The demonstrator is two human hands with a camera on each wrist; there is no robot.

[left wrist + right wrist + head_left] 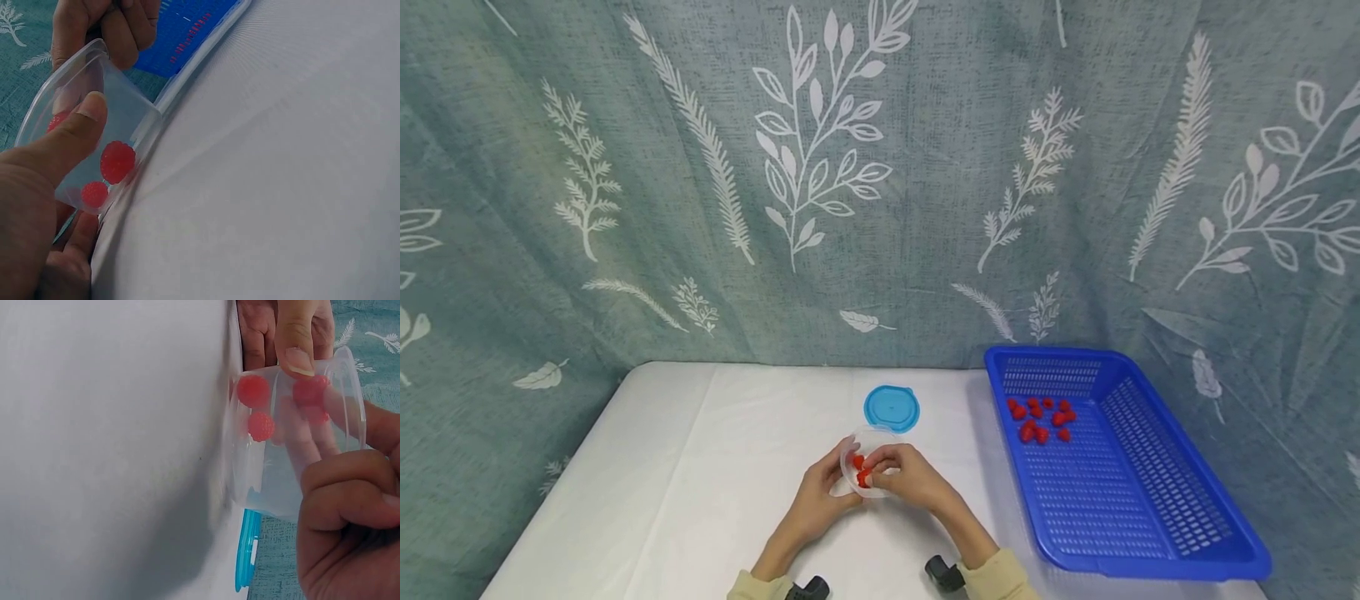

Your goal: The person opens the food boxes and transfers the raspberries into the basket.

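A clear plastic tub (pixel 880 437) is gripped by my left hand (pixel 818 498), the thumb pressing its outer wall in the left wrist view. My right hand (pixel 919 482) reaches over the rim, its fingers inside the tub. At those fingertips a red toy raspberry (pixel 310 390) is pinched, seen through the cloudy wall. Two more raspberries lie near the bottom, one larger raspberry (pixel 117 162) and one smaller raspberry (pixel 95 194). Just behind the tub a round blue lid (pixel 892 408) lies flat on the table.
On the right stands a blue perforated basket (pixel 1120 492), with several red raspberries (pixel 1042 435) gathered in its far left part. A white cloth covers the table (pixel 700 483). Behind the table hangs a green curtain (pixel 925 208) with white leaf prints.
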